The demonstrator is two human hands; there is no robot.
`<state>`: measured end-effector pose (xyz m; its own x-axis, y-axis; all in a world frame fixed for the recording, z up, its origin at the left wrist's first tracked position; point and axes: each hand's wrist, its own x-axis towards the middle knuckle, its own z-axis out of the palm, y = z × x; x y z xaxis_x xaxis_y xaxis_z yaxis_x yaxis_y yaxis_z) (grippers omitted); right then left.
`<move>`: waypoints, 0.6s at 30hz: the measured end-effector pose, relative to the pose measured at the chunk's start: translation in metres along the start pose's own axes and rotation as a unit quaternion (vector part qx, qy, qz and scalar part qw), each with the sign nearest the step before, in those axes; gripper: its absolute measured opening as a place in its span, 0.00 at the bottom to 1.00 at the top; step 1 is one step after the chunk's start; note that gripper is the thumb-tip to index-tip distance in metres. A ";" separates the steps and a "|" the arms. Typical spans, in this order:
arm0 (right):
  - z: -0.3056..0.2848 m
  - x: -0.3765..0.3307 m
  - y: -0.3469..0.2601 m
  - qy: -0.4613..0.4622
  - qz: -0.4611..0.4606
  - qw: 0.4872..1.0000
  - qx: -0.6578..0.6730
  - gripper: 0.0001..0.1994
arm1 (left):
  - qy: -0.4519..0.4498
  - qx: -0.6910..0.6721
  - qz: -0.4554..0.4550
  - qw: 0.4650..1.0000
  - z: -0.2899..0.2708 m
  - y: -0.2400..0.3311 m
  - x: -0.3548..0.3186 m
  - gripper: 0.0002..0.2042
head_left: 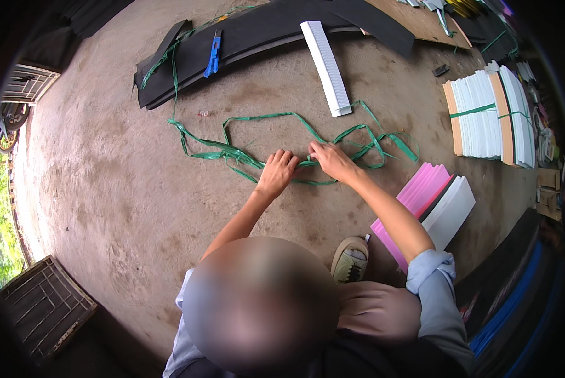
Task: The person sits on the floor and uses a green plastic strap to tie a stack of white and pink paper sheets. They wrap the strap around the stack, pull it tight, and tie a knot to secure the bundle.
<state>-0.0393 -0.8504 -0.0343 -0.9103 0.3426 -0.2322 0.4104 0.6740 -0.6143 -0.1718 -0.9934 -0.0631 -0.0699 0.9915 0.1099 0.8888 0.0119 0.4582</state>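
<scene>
Nearest the lens was the person's own blurred head, and just past it a shoe (352, 259) planted on the concrete floor (106, 176), which fits a low squat over the work. From there both bare forearms reached forward to one spot.

The left hand (276, 173) lay palm down with its fingers curled onto the green plastic strap (257, 118), apparently pinning the tangled strands against the floor. The right hand (331, 160), close beside it, pinched the same strap between thumb and fingertips, so both hands were closed on the strap at nearly one point. That pairing read as one hand holding while the other worked a strand.

From the grip the strap ran out both ways. On the left-hand side it bunched, then trailed away toward the black sheets (245, 38), where a blue cutter (214, 54) rested. On the right-hand side it looped loosely on the floor. Beyond the grip lay a long white folded strip (326, 66).

Beside the right forearm sat a stack of pink, black and white sheets (430, 208), within easy reach. Farther out on that side stood a bundle of white and tan sheets (484, 113), already bound with a green strap of the same kind.
</scene>
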 end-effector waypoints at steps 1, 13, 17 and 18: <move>-0.004 -0.001 -0.008 -0.037 0.061 0.995 0.069 0.08 | -0.017 -0.041 -0.008 0.999 -0.001 -0.002 -0.003 0.13; -0.142 -0.064 0.134 0.488 0.295 0.716 0.403 0.10 | 0.465 -0.523 -0.493 0.517 -0.085 -0.125 -0.095 0.16; -0.155 -0.097 0.172 0.519 0.361 0.679 0.375 0.09 | 0.463 -0.451 -0.522 0.556 -0.106 -0.136 -0.104 0.17; -0.150 -0.094 0.173 0.517 0.372 0.684 0.355 0.10 | 0.449 -0.427 -0.518 0.590 -0.106 -0.136 -0.102 0.17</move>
<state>0.1249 -0.6680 -0.0054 0.2120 0.9453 -0.2478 0.2764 -0.3013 -0.9126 -0.3338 -1.1098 -0.0437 -0.9278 0.0363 -0.3714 -0.3664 0.1007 0.9250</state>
